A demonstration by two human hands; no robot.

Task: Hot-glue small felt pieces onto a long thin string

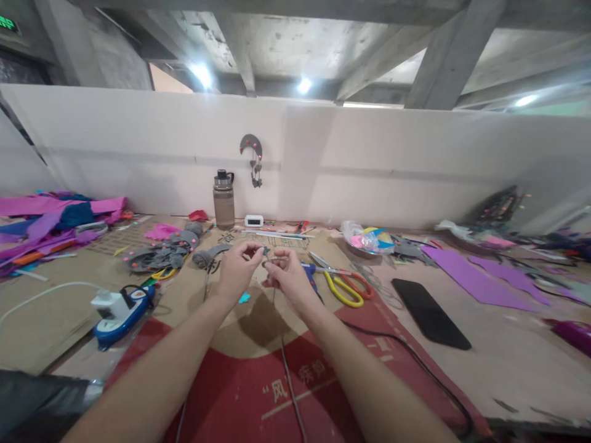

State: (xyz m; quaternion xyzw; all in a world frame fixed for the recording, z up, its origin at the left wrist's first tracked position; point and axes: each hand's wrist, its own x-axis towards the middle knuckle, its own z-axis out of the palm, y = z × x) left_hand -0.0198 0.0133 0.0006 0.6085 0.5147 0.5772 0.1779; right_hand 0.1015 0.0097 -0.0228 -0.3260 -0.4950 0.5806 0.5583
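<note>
My left hand (240, 266) is raised over the cardboard, thumb and forefinger pinched at a small dark grey piece (265, 251), too small to make out fully. Close beside it, my right hand (287, 275) has its fingers closed on a thin grey cord (290, 375), which trails down over the red print. Another strand hangs below my left hand. A small turquoise piece (244, 298) lies on the cardboard (231, 341) between my forearms. Just right of my right hand is a blue tool (310, 274), partly hidden, next to yellow-handled scissors (344, 290) and orange-handled scissors (362, 285).
At left are a blue-and-white power strip (124, 317), grey felt pieces (161, 253) and purple scraps (50, 224). A bottle (224, 203) and small clock (253, 221) stand behind. A black phone (429, 312), dark cable (406, 344) and purple sheet (471, 277) lie right.
</note>
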